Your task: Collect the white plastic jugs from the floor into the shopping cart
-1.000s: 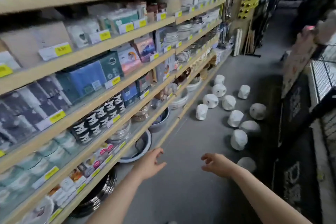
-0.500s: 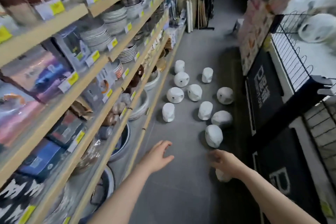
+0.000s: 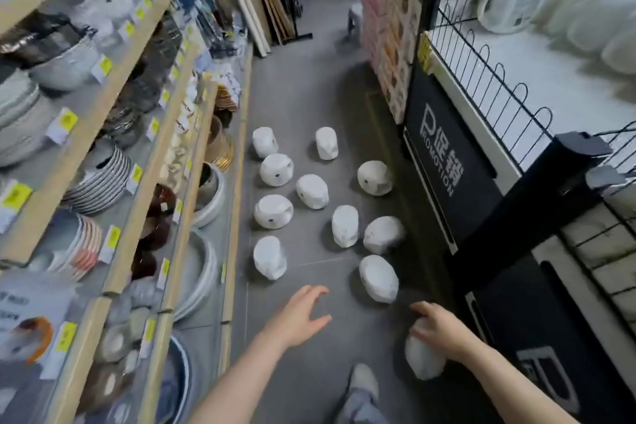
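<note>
Reaching down to the grey floor (image 3: 309, 107), the right hand (image 3: 438, 330) lies on top of the nearest jug (image 3: 423, 360), its fingers curled over the upper end; whether they really grip it or only touch it I cannot tell. That jug lies just beside the black promotion stand (image 3: 444, 162), at its near end. The left hand (image 3: 303, 311) hovers above the bare floor with fingers spread and relaxed, holding nothing, well apart from the stand and closer to the wooden shelves (image 3: 113, 162).

Ten more white jugs are scattered on the floor beyond the hands, between the stand and the shelves. One lying jug (image 3: 378, 278) is just beyond the right hand, near the foot of the stand. Another jug (image 3: 270, 257) is across the aisle from the stand, close to the bottom shelf. The rest spread farther along the stand's front, some upright, some on their sides.

A foot in a light shoe (image 3: 363, 380) stands on the floor between the two forearms. The shelves carry stacked plates (image 3: 99, 175) and bowls with yellow price tags.
</note>
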